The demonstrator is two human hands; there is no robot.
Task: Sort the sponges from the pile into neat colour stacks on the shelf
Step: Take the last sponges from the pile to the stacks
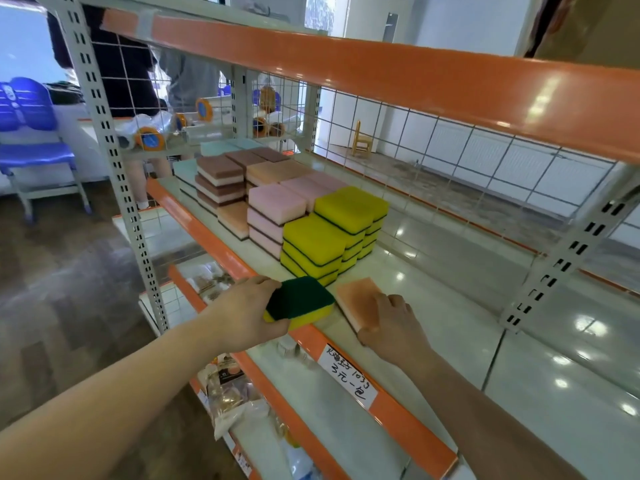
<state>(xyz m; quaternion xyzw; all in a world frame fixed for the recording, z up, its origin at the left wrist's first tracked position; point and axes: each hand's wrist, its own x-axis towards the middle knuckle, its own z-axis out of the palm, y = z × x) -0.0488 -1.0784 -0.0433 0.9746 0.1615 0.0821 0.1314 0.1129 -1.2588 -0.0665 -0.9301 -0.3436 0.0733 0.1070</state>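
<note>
My left hand (247,311) grips a yellow sponge with its green scouring side up (299,299) at the front edge of the white shelf (433,306). Right beside it, my right hand (391,323) holds an orange sponge (356,301) that lies on the shelf. Behind them stand two stacks of yellow sponges (322,247). Further back and left are stacks of pink sponges (277,209), orange sponges (239,220), brown sponges (220,183) and mint-green sponges (185,171).
The shelf's right half is bare and glossy, with a wire mesh back (467,161). An orange rail (381,400) with a handwritten price label (348,377) runs along the front. Packaged goods (232,393) lie on lower shelves. People stand behind the rack at the far left (117,64).
</note>
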